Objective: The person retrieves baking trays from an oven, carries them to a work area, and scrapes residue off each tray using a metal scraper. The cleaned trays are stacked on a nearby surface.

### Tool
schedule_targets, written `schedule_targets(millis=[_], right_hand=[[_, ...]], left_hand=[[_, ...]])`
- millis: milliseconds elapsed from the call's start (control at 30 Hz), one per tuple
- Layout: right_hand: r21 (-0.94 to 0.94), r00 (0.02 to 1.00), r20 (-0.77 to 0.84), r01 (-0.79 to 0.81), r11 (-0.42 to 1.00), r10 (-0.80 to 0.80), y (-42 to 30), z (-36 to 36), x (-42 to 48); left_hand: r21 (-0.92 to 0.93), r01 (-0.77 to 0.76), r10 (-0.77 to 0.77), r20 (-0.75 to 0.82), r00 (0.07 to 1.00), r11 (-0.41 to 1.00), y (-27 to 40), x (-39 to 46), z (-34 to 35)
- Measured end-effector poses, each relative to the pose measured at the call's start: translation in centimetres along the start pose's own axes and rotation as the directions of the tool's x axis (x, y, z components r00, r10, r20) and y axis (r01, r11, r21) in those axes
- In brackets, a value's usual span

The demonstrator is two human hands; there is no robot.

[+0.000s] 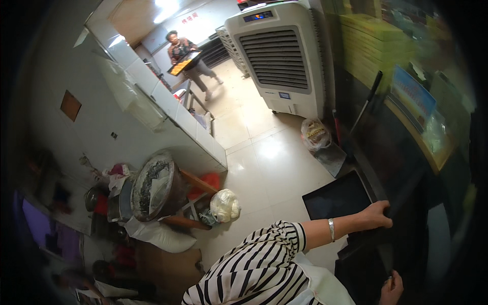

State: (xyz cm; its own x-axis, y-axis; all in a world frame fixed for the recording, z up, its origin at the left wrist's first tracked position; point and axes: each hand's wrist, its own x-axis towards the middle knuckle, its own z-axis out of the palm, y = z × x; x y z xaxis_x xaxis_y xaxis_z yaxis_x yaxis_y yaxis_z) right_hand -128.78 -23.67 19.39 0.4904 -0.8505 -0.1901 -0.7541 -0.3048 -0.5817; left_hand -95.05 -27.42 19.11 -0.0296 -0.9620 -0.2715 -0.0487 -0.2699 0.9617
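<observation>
My left hand (377, 215), with a silver bracelet on its wrist, reaches to the right, its fingers curled at a dark edge beside a black rectangular tray (337, 196). Whether it grips that edge is unclear. Lower down, my right hand (392, 288), wearing a ring, is partly cut off by the bottom of the view. It is next to a dark flat surface (360, 272), and its hold cannot be made out. Near the tray, a metal sheet or scoop (331, 159) and a clear plastic bag with contents (315, 133) lie on the floor.
A large air cooler (274, 57) stands ahead. A person (187, 57) in the back room carries a tray of yellow-orange food (181, 68). Left are a tiled wall end, a floury round vessel (154, 187) on wooden legs, a white sack (164, 236) and a tied bag (225, 206).
</observation>
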Motion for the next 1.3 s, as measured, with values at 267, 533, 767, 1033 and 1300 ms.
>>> schedule_targets(millis=[267,533,767,1033,1300], right_hand=[[-0.006,0.893,0.234,-0.394,0.919,0.384,-8.8,-7.3,-3.8],[-0.176,0.949,0.119,-0.269,0.947,0.292,-13.3,-11.1,-6.7],[-0.599,0.872,0.370,-0.040,0.800,0.321,-18.5,-13.8,0.7],[-0.375,0.787,0.391,-0.338,0.863,0.478,0.5,-1.9,3.7],[-0.323,0.742,0.229,-0.553,0.768,0.630,13.5,3.4,-0.6]], left_hand=[[0.190,-0.070,0.065,0.036,0.997,0.979,4.5,-1.6,4.7],[0.138,-0.273,0.281,-0.041,0.959,0.952,3.9,-3.9,10.0],[-0.273,-0.272,0.311,0.112,0.944,0.923,6.2,-1.6,11.1],[-0.228,-0.211,0.216,-0.005,0.976,0.951,8.9,-2.2,13.0],[-0.040,-0.284,0.287,0.118,0.951,0.958,12.2,-0.2,16.0]])
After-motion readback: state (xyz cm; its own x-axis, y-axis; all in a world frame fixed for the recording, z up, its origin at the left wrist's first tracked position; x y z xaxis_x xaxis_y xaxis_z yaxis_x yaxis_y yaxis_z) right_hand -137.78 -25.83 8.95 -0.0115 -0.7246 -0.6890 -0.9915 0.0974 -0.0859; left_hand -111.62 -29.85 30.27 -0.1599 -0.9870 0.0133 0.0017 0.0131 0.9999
